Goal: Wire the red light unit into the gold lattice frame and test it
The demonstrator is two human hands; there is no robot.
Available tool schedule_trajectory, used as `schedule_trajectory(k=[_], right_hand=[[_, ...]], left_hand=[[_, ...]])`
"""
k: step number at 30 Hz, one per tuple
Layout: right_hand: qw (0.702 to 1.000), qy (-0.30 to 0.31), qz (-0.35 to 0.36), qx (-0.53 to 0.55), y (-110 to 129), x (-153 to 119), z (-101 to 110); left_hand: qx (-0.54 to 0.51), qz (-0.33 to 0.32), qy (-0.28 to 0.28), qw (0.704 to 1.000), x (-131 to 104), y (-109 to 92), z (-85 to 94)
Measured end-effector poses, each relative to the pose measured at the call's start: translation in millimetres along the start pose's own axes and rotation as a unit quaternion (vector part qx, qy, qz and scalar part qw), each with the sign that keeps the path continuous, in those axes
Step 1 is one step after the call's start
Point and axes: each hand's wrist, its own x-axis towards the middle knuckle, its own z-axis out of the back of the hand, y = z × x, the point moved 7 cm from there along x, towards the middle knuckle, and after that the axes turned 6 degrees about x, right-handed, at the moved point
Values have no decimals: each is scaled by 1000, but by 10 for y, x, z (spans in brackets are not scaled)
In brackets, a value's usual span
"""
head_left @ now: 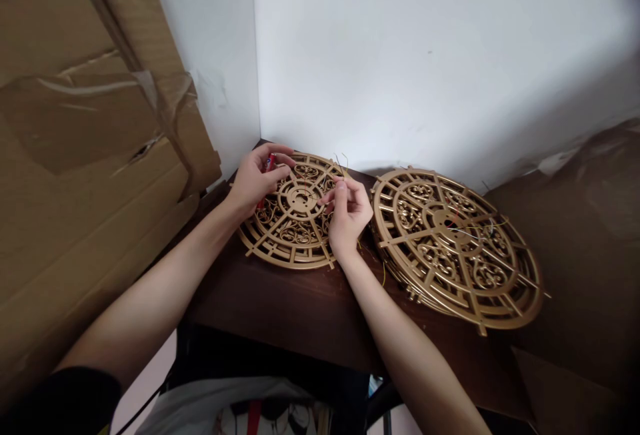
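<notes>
A round gold-coloured openwork panel (289, 263) with scrolled patterns and a central hub lies on the dark brown table. Over its left side, my left hand (253, 178) curls around a red-handled tool (271, 161); the tool's working end is hidden. My right hand (349, 212) is over the panel's right side, thumb and forefinger pinching thin wires (342, 163) whose ends stick up above the fingertips. Fine wires also run near the hub, between the two hands.
To the right stands a stack of similar gold panels (459, 252), with red, yellow and white wires at the top one's centre. A large taped cardboard box (100, 122) rises on the left. White walls (400, 55) close off the back, and the dark table (270, 308) extends toward me.
</notes>
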Motion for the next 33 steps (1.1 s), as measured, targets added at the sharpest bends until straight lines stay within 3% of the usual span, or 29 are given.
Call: schedule_trajectory(k=[3, 7, 10, 13, 18, 28, 33], right_hand=[[1000, 5, -5, -20, -6, -2, -2], [1000, 12, -13, -13, -11, 1, -10], [1000, 20, -18, -8, -11, 2, -24], [999, 35, -18, 4, -8, -1, -48], [999, 44, -32, 9, -24, -7, -62], [998, 40, -34, 20, -30, -4, -52], [997, 36, -67, 19, -77, 2, -36]], left_hand=[[180, -75, 29, 980, -23, -60, -64], [411, -156, 102, 892, -107, -48, -249], [497, -180, 129, 839, -166, -11, -336], [530, -195, 149, 812, -203, 17, -386], [525, -221, 158, 806, -216, 36, -403], [479, -187, 93, 853, -132, -2, -280], [533, -156, 39, 831, -94, -22, -151]])
